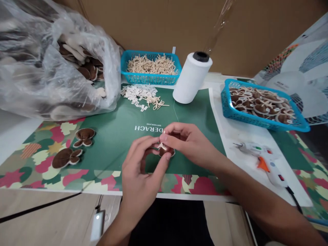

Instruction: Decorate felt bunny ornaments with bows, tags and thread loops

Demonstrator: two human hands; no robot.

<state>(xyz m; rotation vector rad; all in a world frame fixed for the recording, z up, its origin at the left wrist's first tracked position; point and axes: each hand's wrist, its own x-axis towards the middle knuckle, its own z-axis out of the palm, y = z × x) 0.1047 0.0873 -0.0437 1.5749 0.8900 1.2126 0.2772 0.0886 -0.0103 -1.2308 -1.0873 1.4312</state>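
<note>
The left hand (140, 174) and right hand (191, 140) grasp a brown plush piece (166, 152) with cream bow (162, 146). They're near the worktop's (17, 128) front edge.

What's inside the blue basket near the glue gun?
The blue basket holds a pile of brown, pale-edged pieces, several with cream bows and small white tags. Whatever lies under the top layer is covered, and so is the basket's floor.
</note>
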